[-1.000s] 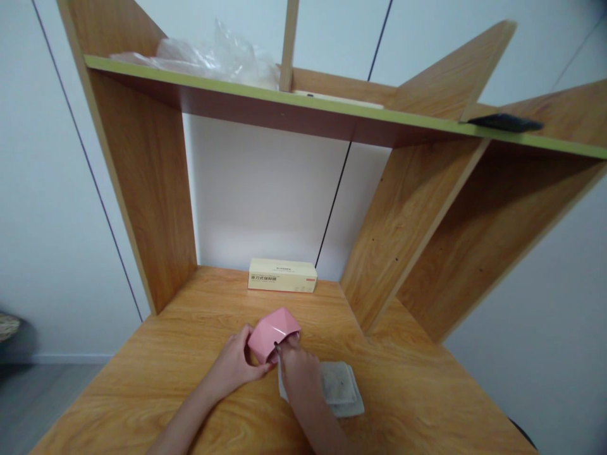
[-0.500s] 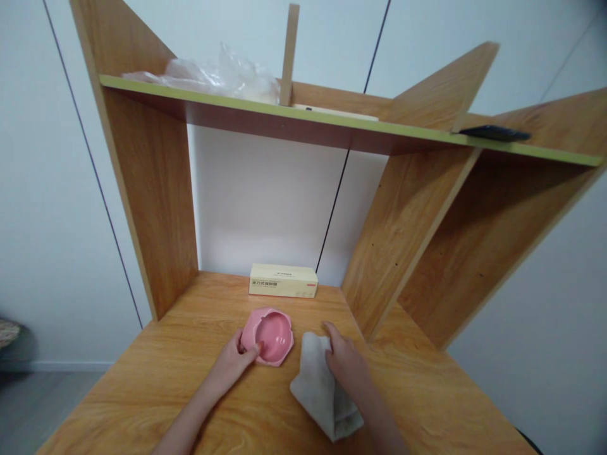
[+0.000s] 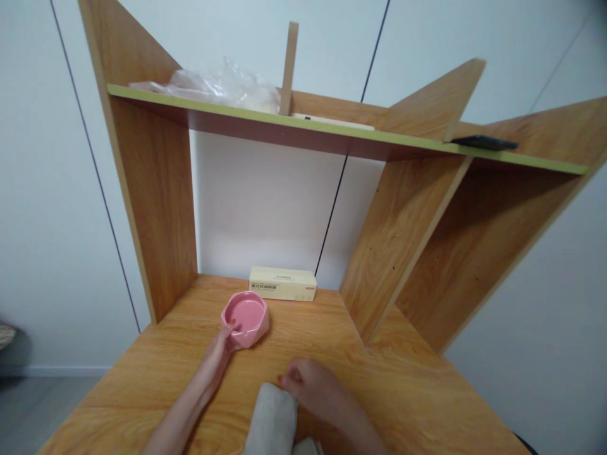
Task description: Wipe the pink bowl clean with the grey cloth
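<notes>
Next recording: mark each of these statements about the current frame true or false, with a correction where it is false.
1. The left hand touches the pink bowl. True.
2. The pink bowl lies upside down. False: it stands upright, opening up.
3. The right hand is at the grey cloth. True.
4. The cream box sits on the upper shelf. False: it lies on the desk by the back wall.
5. Clear plastic lies on the upper shelf. True.

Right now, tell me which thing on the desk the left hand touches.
The pink bowl: the left hand touches its near rim. The grey cloth is at the right hand; the cream box lies untouched.
</notes>
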### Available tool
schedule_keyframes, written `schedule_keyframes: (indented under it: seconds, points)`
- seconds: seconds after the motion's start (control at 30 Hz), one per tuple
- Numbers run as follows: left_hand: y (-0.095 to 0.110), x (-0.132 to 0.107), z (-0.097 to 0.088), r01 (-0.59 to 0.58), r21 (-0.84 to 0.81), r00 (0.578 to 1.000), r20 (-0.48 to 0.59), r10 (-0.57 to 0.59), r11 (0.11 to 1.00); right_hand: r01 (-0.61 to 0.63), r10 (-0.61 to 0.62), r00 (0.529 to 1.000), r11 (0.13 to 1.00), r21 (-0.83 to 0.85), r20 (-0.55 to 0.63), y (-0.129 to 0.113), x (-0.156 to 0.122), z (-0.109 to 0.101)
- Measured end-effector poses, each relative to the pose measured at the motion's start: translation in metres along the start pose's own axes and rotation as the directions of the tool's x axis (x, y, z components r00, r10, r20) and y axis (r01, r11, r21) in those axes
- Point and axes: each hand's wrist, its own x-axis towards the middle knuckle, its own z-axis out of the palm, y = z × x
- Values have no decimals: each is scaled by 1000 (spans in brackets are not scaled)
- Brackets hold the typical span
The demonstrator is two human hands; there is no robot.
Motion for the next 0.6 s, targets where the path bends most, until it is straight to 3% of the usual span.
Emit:
schedule_keyframes:
  seconds: [0.13,0.3,0.4,0.5,0.6]
  points:
    - [4,-8,3,-43,64,999,4,43,997,74,-29,969,981,177,-246,-12,23,-4]
    - [3,-29,12,-246,286,969,88,230,926,53,-3,952,986,155,-306,-26,37,2]
    - [0,-41,20,-298,326,944,239,227,897,5,17,942,998,65,-335,-27,38,1]
    - [-4,-48,24,-365,367,865,474,165,856,-19,34,936,999,45,-349,-10,38,-11]
    - [-6,-52,23,-511,527,777,621,103,679,-122,126,930,992,34,-346,23,35,-32]
